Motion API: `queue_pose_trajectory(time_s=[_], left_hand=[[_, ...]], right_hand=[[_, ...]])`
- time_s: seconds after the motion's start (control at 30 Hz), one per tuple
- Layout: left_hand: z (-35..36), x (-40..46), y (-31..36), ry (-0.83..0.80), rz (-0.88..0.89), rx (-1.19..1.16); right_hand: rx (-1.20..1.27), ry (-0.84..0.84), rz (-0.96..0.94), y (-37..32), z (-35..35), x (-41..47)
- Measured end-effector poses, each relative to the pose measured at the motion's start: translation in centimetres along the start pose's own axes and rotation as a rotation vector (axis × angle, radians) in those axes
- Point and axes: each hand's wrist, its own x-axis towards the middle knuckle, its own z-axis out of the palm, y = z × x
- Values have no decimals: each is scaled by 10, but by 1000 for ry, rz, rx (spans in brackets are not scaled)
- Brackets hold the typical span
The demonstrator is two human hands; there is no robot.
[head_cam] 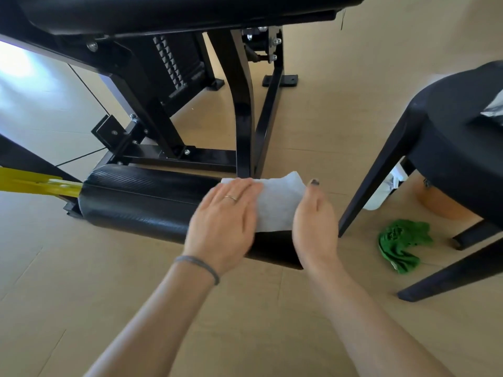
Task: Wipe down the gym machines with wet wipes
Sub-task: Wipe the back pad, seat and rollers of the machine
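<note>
One white wet wipe (277, 202) lies draped over the right end of one black roller pad (141, 202), the padded cylinder that sits low on the gym machine (174, 85). Two bare hands are on it. The left hand (226, 221) lies flat and open, fingers together, pressing the wipe's left edge against the pad; it wears one ring, and one thin band circles its wrist. The right hand (315, 224) cups the pad's right end with the thumb up, its palm side against the wipe's right edge, loosely curled rather than clenched. At the pad's left end, one yellow bar (35, 183) runs off toward the frame edge. Behind the pad rise the machine's black frame legs and one weight stack (177, 61). Right of the pad stands one black stool (462, 148). On the floor (245, 308) between the pad and the stool legs lies one crumpled green cloth (400, 243).
</note>
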Motion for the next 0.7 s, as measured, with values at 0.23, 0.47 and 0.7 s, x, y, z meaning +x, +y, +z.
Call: queue_pose_trajectory(time_s=[0.23,0.47,0.7], left_hand=[[-14,14,-29,-4,-220,84],[-29,1,75,117,194,-130],[7,21,66,17,47,-114]], right_hand=[[144,12,-14,16,3,-4],[414,-22,38,15,3,1],[494,71,186,10,-3,12]])
